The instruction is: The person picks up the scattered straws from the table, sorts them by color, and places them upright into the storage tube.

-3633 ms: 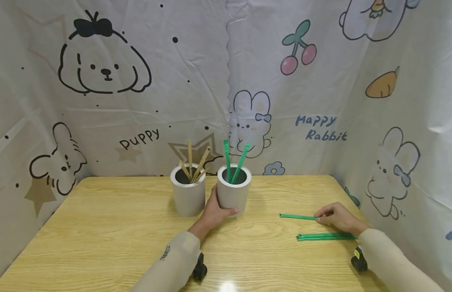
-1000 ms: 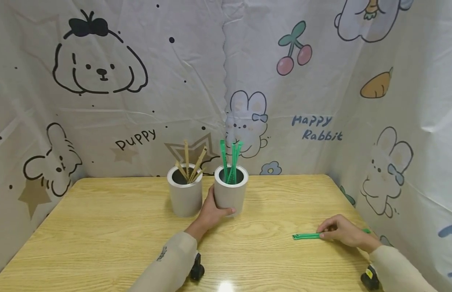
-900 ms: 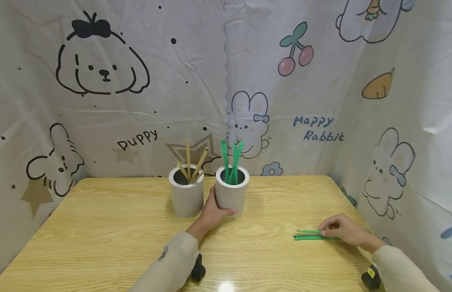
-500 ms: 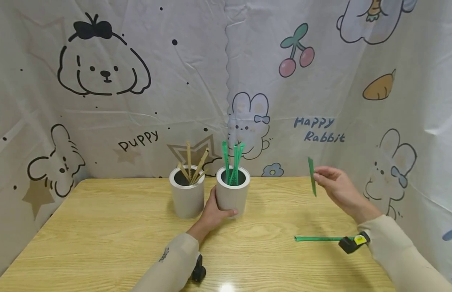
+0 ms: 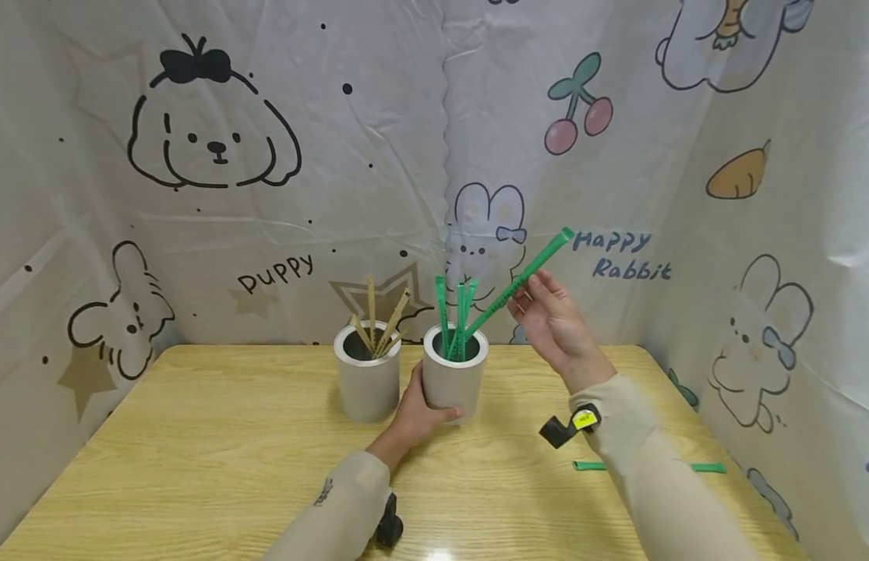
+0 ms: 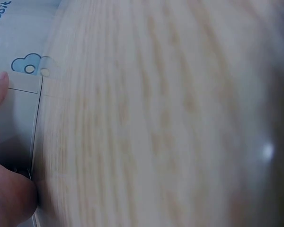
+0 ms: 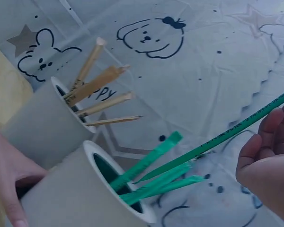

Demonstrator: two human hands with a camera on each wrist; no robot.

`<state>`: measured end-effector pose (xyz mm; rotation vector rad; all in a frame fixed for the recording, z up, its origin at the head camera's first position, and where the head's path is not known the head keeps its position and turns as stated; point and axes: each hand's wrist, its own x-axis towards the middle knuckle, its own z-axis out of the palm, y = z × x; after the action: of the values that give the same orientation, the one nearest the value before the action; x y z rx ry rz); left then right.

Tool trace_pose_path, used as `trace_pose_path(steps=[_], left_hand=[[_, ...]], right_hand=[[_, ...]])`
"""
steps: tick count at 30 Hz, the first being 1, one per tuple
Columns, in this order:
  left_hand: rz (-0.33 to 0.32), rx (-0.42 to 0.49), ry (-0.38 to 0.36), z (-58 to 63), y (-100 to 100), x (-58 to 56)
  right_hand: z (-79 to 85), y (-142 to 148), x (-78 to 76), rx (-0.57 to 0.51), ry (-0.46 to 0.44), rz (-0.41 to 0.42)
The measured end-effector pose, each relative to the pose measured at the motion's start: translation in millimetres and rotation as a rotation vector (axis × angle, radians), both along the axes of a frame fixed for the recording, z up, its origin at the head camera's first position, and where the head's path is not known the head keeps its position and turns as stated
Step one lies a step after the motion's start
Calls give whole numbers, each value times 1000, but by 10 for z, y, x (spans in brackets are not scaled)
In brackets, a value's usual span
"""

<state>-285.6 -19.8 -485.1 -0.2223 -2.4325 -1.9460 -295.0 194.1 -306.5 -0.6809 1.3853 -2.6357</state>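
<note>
My left hand (image 5: 411, 414) grips the right-hand white cup (image 5: 457, 386) low on its side, thumb across the front. Several slim green stick packets (image 5: 441, 308) stand in that cup. My right hand (image 5: 559, 331), raised to the right of the cup, pinches another green stick packet (image 5: 542, 259) with dark print. It slants, its lower end at the cup's mouth among the others in the right wrist view. Only a thumb (image 6: 12, 194) and a fingertip of the left hand on the cup's wall show in the left wrist view.
Left of the gripped cup stands a second white cup (image 5: 367, 389) holding several tan stick packets (image 5: 372, 308). One green stick packet (image 5: 708, 467) lies on the wooden table (image 5: 217, 467) at right, partly behind the right sleeve. A printed cloth (image 5: 378, 195) hangs behind.
My right hand has picked a green stick packet off the table, lifted it and carried it left to the cup. Earlier another one joined those in the cup. The left hand has kept its grip.
</note>
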Motion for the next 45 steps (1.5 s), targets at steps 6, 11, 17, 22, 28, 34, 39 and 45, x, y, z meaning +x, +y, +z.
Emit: trace_pose_path(steps=[6,11,17,22,28,34,39,45], left_hand=[[3,-3,8,-9,10,-7],[7,0,8,-15,18,-3],[5,2,14,-32,14,-15],[7,-1,19,-25,1,-10],[-4,6,7,1,0,5],[-8,17,16,28,-12,23],[-10,18,10,13,-10,8],[-6,4,-9,-9,-11,-17]], right_hand=[[-369,-199,-135,157,-165,-73],[-631,-130,-186,535,-260,-199],[-743,178,-143,770,-165,-233],[-847,554,-9,912,-94,-212],[-1053,1056,251,1076,-10,-176],[-1228,1522,410,1134,19,-92],[-1327,1899,517,1162,5,4],[-1422,2256,628,1188,-10,84]])
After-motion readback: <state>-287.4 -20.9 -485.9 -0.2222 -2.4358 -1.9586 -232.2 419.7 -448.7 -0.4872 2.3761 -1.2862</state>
